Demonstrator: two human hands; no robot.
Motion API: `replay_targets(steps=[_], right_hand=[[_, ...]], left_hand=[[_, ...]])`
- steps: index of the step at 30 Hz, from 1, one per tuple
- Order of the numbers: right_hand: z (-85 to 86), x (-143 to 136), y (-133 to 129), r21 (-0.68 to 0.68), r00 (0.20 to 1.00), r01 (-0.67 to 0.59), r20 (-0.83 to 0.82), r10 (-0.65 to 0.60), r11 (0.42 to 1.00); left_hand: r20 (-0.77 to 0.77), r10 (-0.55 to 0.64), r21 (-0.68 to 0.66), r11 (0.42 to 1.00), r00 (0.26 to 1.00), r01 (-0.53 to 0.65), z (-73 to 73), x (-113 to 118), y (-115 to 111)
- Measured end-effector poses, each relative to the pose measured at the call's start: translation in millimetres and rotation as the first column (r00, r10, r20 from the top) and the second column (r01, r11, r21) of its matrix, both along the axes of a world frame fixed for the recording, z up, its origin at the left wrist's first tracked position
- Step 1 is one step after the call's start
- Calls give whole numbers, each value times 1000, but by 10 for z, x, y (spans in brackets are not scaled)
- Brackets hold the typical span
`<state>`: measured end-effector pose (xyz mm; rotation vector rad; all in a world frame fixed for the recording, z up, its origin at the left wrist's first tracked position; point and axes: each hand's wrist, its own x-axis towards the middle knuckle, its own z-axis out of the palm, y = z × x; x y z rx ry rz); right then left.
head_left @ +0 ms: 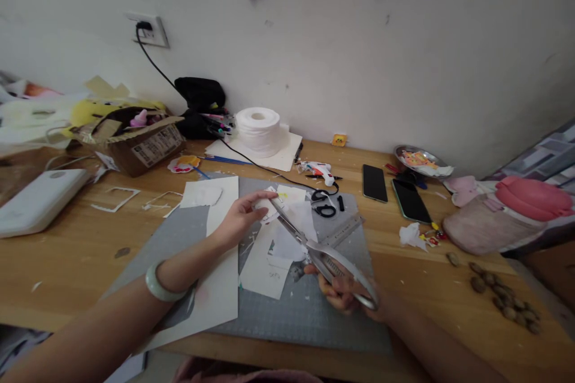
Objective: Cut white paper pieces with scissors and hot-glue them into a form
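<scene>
My left hand [245, 215] pinches a small white paper piece [268, 210] with dark line marks, above the grey cutting mat [345, 323]. My right hand [341, 294] is wrapped round the handles of large silver scissors [314, 246]. The blades point up and to the left, with their tips at the small paper, close to my left fingertips. White sheets and scraps [265, 275] lie beneath on the mat, and a long white card [223, 287] is under my left forearm. A metal ruler [344, 231] rests right of the scissors.
Black scissors [325, 211] and a glue gun [320, 171] lie behind the hands. A paper roll [257, 131] stands near the wall. Two phones [374, 183], a metal bowl [420, 160] and a pink pouch [489, 227] are at right; a cardboard box [135, 140] is at left.
</scene>
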<state>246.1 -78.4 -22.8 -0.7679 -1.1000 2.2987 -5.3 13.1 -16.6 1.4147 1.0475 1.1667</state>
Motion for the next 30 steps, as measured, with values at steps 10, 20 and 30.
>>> replay_targets(steps=[10,20,30], right_hand=[[40,4,-11,-34,1000,-6,29,7,999],[6,3,-17,5,1000,6,-20,-6,1000],[-37,14,-20,-7,990,20,-141,-21,1000]], left_hand=[[52,17,-34,999,999,-15,-7,6,-4],[160,56,-107,993,985,-39,7,28,-13],[272,78,-221,975,959,-17,-11,26,11]])
